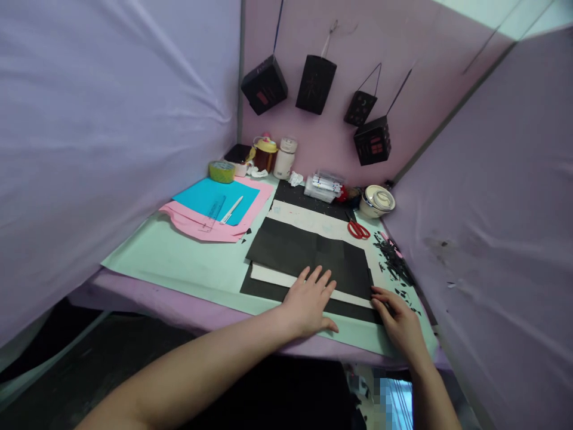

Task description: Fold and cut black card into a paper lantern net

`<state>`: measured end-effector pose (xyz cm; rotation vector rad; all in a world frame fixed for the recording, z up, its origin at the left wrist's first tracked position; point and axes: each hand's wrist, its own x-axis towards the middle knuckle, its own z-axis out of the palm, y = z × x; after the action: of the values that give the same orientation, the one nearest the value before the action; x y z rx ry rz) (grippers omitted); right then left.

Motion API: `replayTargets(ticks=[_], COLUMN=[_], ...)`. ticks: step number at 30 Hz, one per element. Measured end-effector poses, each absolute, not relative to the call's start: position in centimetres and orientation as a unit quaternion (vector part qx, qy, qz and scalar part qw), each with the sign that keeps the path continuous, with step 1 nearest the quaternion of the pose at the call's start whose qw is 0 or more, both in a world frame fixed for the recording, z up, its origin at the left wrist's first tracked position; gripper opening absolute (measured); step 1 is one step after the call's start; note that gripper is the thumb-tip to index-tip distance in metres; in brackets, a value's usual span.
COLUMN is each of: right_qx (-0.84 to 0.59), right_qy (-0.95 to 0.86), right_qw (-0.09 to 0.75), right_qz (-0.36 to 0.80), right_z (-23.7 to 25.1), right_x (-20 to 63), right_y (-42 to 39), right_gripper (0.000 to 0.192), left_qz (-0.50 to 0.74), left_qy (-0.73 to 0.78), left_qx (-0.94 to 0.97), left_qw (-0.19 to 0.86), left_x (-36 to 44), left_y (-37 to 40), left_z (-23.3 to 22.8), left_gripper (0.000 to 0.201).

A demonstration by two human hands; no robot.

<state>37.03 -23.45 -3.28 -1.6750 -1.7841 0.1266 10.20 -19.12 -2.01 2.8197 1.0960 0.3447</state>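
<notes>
paper is what both hands are working at: a black sheet point(308, 251), lying near the middle of the green-covered table point(179, 260) and taken here as the centre of the clock. along its six o'clock side a white strip point(271, 275) shows, with a darker layer point(264, 289) visible beyond it toward the wearer.

the left hand point(311, 304) is at six o'clock, palm down with fingers spread, pressing or resting across the strip and the near edge of the sheet; it grasps nothing. the right hand point(397, 315) is at four o'clock, fingers curled in against the near right corner; whether it pinches the edge or only touches it cannot be told.

the step in hand looks like steadying the layers and lining up their right end. the next move seems to call for firm, even pressure from the left palm and small adjustments by the right fingertips, so that the edges sit square and nothing skews.

red-handled scissors point(359, 231) lie at two o'clock, black scraps point(394, 260) at three, and a blue sheet point(210, 196) bearing a white pen-shaped tool point(231, 210) at ten.
</notes>
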Motion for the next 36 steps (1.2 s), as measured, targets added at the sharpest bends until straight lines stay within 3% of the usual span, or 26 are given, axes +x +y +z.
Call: replayTargets(ticks=[4, 7, 14, 17, 22, 33, 36], right_qx=[-0.609, -0.580, -0.587, -0.596, -0.599, -0.553, -0.549], right_qy=[-0.707, -0.736, -0.801, -0.799, -0.798, -0.818, -0.820], right_qw=[0.353, 0.339, 0.118, 0.074, 0.072, 0.156, 0.157], right_qz=[-0.064, -0.078, 0.030, 0.037, 0.023, -0.011, 0.034], right_z=[-1.3, -0.1, -1.9, -2.7, -3.4, 0.0, -0.8], right_x=[35.9, 34.2, 31.9, 32.1, 32.5, 33.2, 33.3], right_y=[-22.5, -20.9, -17.5, -17.3, -17.4, -14.1, -12.1], right_gripper=[0.024, 0.027, 0.051, 0.052, 0.053, 0.052, 0.054], left_qz=[0.107, 0.099, 0.097, 0.081, 0.098, 0.081, 0.101], left_qy=[0.364, 0.368, 0.363, 0.380, 0.405, 0.413, 0.418], left_qx=[0.923, 0.923, 0.925, 0.919, 0.908, 0.904, 0.898], left_qw=[0.058, 0.056, 0.058, 0.069, 0.038, 0.074, 0.096], left_x=[10.3, 10.1, 10.1, 11.0, 12.9, 12.9, 13.0], left_y=[-19.2, -19.3, -19.6, -19.2, -17.3, -17.0, -16.7], left_z=[-2.4, -2.0, -1.4, -0.6, -0.1, -1.3, -1.0], left_gripper=[0.095, 0.093, 0.093, 0.090, 0.074, 0.093, 0.086])
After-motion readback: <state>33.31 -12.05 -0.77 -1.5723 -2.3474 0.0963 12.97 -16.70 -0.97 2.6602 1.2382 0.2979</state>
